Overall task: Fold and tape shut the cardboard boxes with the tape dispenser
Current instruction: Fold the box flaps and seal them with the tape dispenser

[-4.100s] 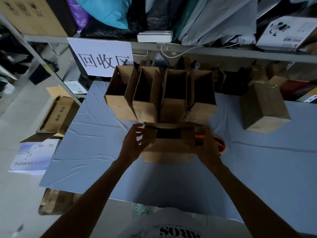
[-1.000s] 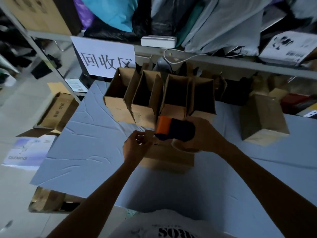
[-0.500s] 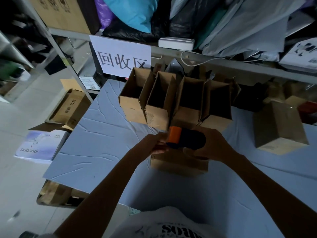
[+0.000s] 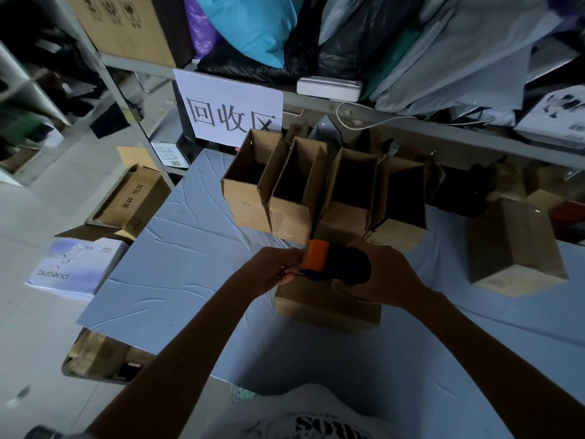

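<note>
Tape dispenser (image 4: 343,267): gripped by right hand (image 4: 389,277), fingers curled round it, above cardboard box (image 4: 326,308).
Left hand (image 4: 272,270): fingers pinching dispenser's orange left end.

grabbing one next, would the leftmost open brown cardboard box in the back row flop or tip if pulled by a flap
The leftmost open brown cardboard box looks light, nothing showing above its rim. Its flaps stand unsupported, probably bendy. It crowds the neighbouring open box, which may drag along.
</note>
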The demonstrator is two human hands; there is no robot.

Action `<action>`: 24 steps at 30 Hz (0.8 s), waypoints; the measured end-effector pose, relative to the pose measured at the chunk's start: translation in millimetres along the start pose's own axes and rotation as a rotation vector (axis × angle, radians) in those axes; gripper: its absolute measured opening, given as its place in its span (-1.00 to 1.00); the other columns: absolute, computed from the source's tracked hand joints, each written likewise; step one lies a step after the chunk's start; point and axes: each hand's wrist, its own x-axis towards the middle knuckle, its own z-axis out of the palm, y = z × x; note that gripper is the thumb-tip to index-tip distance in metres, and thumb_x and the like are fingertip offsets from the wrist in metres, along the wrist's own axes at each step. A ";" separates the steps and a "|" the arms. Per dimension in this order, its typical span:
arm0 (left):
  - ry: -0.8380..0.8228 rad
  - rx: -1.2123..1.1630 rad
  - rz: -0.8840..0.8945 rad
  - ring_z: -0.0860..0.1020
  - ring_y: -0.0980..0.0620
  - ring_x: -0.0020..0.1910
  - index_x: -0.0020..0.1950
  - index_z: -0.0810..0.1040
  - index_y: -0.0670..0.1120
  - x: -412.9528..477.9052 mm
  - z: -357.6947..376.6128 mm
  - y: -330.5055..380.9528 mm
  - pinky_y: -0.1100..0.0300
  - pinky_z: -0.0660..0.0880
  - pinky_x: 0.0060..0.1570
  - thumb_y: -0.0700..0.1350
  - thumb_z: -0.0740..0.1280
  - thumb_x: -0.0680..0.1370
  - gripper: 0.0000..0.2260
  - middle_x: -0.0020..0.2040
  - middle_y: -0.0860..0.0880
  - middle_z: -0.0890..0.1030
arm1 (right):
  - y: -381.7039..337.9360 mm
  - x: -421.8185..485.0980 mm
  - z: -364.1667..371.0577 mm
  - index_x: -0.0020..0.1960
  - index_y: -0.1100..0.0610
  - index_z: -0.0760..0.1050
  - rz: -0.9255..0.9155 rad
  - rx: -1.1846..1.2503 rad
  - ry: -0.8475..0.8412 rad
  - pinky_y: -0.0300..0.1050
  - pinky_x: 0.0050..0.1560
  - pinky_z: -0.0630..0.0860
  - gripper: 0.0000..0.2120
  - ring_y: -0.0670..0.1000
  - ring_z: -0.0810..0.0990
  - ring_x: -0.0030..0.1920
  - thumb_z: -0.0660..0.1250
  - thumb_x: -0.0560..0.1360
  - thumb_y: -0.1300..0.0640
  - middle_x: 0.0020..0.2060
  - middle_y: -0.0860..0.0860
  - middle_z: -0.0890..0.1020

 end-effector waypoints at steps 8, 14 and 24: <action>0.260 0.395 0.114 0.48 0.04 -0.33 -0.19 0.58 -0.31 -6.2 2.3 -2.1 0.29 0.43 -0.29 -0.24 0.32 0.54 -0.83 -0.35 -0.15 0.51 | -12.7 6.3 8.5 0.18 -0.04 0.45 -0.051 -0.127 -0.018 -0.33 -0.19 0.34 -0.36 -0.12 0.56 -0.14 0.42 0.25 -0.38 -0.08 -0.12 0.62; 0.459 0.492 0.115 0.45 0.02 -0.36 -0.25 0.58 -0.34 -4.6 -20.1 -1.3 0.21 0.41 -0.24 -0.19 0.37 0.51 -0.78 -0.38 -0.15 0.49 | -15.4 1.5 6.9 0.16 -0.05 0.44 -0.006 -0.208 -0.027 -0.28 -0.18 0.39 -0.40 -0.09 0.58 -0.14 0.39 0.27 -0.38 -0.09 -0.11 0.62; 0.392 0.497 0.108 0.46 0.04 -0.37 -0.37 0.54 -0.24 -0.8 -31.3 -8.0 0.21 0.42 -0.22 -0.23 0.36 0.50 -0.76 -0.41 -0.12 0.49 | -16.9 3.6 9.3 0.18 -0.02 0.44 0.030 -0.292 -0.041 -0.22 -0.15 0.48 -0.36 -0.04 0.60 -0.11 0.36 0.26 -0.41 -0.07 -0.07 0.63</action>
